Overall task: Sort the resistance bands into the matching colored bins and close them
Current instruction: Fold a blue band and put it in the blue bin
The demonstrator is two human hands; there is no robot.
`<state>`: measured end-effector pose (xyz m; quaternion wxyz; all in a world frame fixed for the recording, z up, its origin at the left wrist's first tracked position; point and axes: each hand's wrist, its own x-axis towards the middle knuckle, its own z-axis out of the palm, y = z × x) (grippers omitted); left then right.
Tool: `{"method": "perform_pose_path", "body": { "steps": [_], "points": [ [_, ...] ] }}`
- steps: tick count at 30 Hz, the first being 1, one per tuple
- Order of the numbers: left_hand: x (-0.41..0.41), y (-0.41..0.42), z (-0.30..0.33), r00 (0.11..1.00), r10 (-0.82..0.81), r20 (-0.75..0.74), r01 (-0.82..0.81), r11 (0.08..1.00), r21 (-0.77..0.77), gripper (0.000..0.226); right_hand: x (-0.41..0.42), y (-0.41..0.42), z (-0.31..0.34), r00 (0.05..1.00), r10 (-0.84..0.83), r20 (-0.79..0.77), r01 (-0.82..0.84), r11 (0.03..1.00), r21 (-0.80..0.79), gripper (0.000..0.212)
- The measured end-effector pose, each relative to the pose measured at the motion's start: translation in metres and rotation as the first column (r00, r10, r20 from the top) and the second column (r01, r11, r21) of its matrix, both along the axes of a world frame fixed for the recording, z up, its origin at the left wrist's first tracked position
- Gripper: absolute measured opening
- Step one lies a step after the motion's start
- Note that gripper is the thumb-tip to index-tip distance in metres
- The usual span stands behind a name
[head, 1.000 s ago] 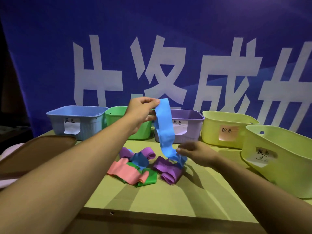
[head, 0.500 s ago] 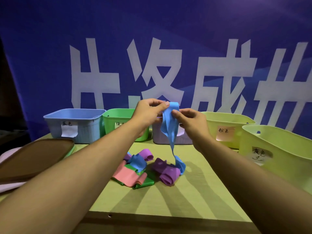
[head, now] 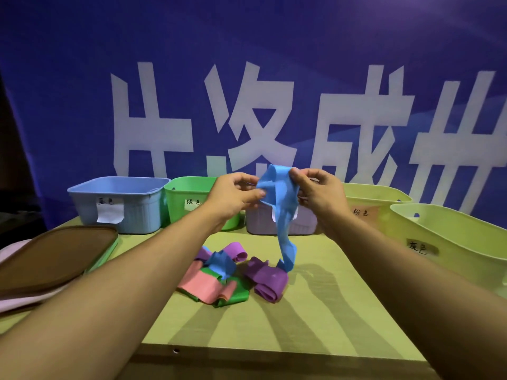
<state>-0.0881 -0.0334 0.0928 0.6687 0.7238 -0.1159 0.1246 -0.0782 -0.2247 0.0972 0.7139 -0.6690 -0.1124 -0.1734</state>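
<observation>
Before a blue banner, on a yellow-green table, both hands, left hand and right hand, pinch the blue resistance band aloft, apparently gathering its dangling tail for the blue bin.

You have one view only, a wide-angle camera worn on your head. It looks forward and slightly down along both forearms, close over the yellow-green tabletop. It faces the row of plastic bins and the blue banner with large white characters standing just behind them.
</observation>
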Motion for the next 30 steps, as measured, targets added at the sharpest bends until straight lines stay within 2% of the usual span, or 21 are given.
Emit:
{"method": "perform_pose_path", "body": {
  "steps": [2,4,5,7,8,9,10,11,13,14,16,18,23,26,30],
  "points": [
    [0.004,0.003,0.001,0.995,0.089,0.046,-0.091,0.995,0.036,0.029,0.001,-0.002,0.001,0.999,0.030,-0.011,-0.030,0.999,0.022,0.021],
    [0.005,0.005,0.001,0.973,0.193,0.127,-0.212,0.964,0.158,0.025,-0.001,-0.004,0.002,0.998,0.055,-0.027,-0.054,0.998,0.024,0.023],
    [0.008,0.007,0.001,0.946,0.259,0.194,-0.305,0.914,0.268,0.023,-0.001,-0.004,0.001,0.999,0.047,-0.021,-0.047,0.999,-0.004,0.024],
    [0.008,0.010,0.001,0.880,0.366,0.302,-0.474,0.725,0.499,0.015,0.000,-0.004,0.000,1.000,0.018,0.006,-0.018,0.996,-0.085,0.022],
    [0.007,0.011,0.002,0.866,0.407,0.292,-0.499,0.656,0.566,0.015,-0.001,-0.004,0.000,1.000,0.014,0.015,-0.013,0.994,-0.112,0.022],
    [0.007,0.012,0.003,0.872,0.429,0.237,-0.479,0.641,0.600,0.021,-0.003,-0.004,-0.001,1.000,0.021,0.017,-0.018,0.991,-0.130,0.021],
    [0.006,0.013,0.004,0.893,0.429,0.135,-0.421,0.692,0.586,0.030,-0.005,-0.004,-0.001,0.999,0.034,0.019,-0.031,0.989,-0.147,0.022],
    [0.005,0.013,0.006,0.912,0.409,-0.003,-0.352,0.787,0.506,0.036,-0.007,-0.004,-0.003,0.999,0.045,0.025,-0.040,0.982,-0.182,0.023],
    [-0.002,0.010,0.010,0.910,0.264,-0.319,-0.209,0.958,0.198,0.036,-0.010,-0.002,-0.007,0.998,0.057,0.035,-0.045,0.955,-0.292,0.024],
    [-0.006,0.008,0.012,0.885,0.147,-0.441,-0.154,0.988,0.020,0.035,-0.011,-0.001,-0.009,0.998,0.058,0.038,-0.041,0.938,-0.345,0.024],
    [-0.012,0.006,0.016,0.832,-0.093,-0.546,-0.092,0.949,-0.301,0.038,-0.010,0.001,-0.012,0.998,0.045,0.051,-0.020,0.910,-0.414,0.025],
    [-0.013,0.005,0.018,0.816,-0.206,-0.540,-0.060,0.899,-0.433,0.041,-0.008,0.001,-0.015,0.997,0.038,0.060,-0.008,0.903,-0.429,0.026],
    [-0.010,-0.002,0.018,0.842,-0.171,-0.511,-0.029,0.933,-0.359,0.041,-0.006,0.001,-0.018,0.999,0.009,0.041,0.011,0.894,-0.448,0.026],
    [-0.005,0.000,0.016,0.865,-0.074,-0.496,-0.057,0.968,-0.245,0.037,-0.006,-0.006,-0.016,1.000,-0.019,0.007,0.020,0.909,-0.415,0.026],
    [0.001,0.010,0.005,0.875,0.027,-0.484,-0.077,0.994,-0.084,0.038,-0.010,-0.009,-0.016,0.998,0.039,-0.048,-0.053,0.938,-0.343,0.024]
  ]
}}
